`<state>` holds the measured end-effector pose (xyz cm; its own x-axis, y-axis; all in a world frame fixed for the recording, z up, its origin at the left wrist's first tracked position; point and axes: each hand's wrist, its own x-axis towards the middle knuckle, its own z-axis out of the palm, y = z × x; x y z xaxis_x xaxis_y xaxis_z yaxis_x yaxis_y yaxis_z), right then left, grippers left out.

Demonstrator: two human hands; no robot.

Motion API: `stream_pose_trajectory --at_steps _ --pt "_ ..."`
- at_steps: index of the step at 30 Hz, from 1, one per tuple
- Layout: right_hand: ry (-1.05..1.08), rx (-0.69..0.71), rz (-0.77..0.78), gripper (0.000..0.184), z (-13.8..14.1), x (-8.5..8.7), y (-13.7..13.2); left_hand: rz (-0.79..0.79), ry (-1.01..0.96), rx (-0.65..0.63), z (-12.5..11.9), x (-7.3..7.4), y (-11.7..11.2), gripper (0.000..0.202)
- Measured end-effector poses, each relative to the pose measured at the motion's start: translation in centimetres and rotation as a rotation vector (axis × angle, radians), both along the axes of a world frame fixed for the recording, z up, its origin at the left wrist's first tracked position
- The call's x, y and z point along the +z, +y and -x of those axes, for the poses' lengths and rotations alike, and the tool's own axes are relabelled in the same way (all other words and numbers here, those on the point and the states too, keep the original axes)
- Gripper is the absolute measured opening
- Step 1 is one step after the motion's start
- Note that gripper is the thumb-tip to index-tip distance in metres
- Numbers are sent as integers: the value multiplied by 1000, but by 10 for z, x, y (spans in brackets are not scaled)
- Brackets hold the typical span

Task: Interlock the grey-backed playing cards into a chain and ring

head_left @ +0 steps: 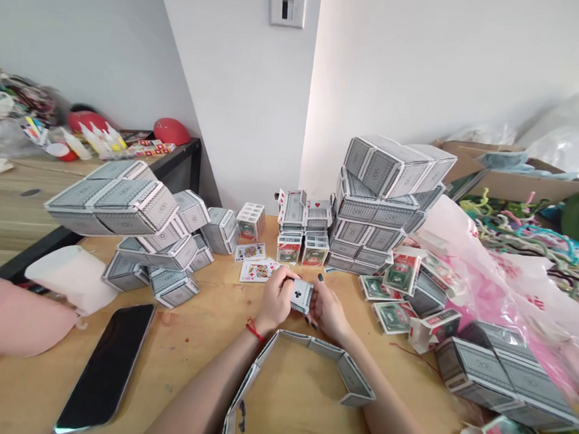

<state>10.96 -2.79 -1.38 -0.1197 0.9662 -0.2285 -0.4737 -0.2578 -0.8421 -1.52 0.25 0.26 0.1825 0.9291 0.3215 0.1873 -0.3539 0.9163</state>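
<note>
Between my two hands is a folded playing card with a black club on its pale face and a patterned grey edge below. My left hand is closed around its left side. On the other side, my right hand has its fingers curled at the card's right and lower edge, its thumb raised apart from it. Under my forearms stands a bent strip of joined folded cards, forming an open-sided outline on the table. Just beyond my hands lie loose face-up cards.
Stacked card-built blocks stand at left and right. Two card boxes hold cards at the back. A phone lies at left on the wooden table. Several green-and-red card packs and pink plastic crowd the right.
</note>
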Motion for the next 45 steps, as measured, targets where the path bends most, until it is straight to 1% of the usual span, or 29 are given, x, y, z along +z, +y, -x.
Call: stream_pose_trajectory --at_steps 2,5,7,9,12,16,18,20,22,26,29,34,38,41,45 --pt "54 40 42 35 0 1 -1 -15 15 5 0 -1 0 15" --pt "109 157 122 31 -2 6 -1 -17 23 -12 0 -2 2 15" --pt "126 218 152 28 -5 8 -1 -9 17 -33 1 -2 3 15" --pt "152 249 164 25 -6 9 0 -9 2 -44 1 -2 3 15" --pt "207 264 187 21 -6 9 1 -29 -10 -61 2 -1 2 15" --pt "269 221 205 18 -3 14 2 -27 -2 -84 2 3 1 13" --pt "261 211 219 20 -2 17 2 -20 -2 -66 2 4 1 12" --pt "223 219 251 27 0 19 1 -19 -3 -32 1 5 2 14" --pt "190 198 272 32 2 20 1 -27 -1 -6 0 5 3 17" --pt "172 121 238 24 4 19 1 -62 11 3 0 5 4 19" --pt "152 104 201 20 4 17 1 -73 24 -1 -1 4 4 21" --pt "71 104 118 23 0 14 2 -47 39 25 -2 4 3 24" --pt "21 103 62 30 -1 12 2 26 15 47 -4 2 3 24" --pt "-78 105 0 35 -1 9 3 115 -32 27 -4 -2 6 19" --pt "-203 93 -37 40 1 5 4 184 -60 14 -4 -5 9 20"
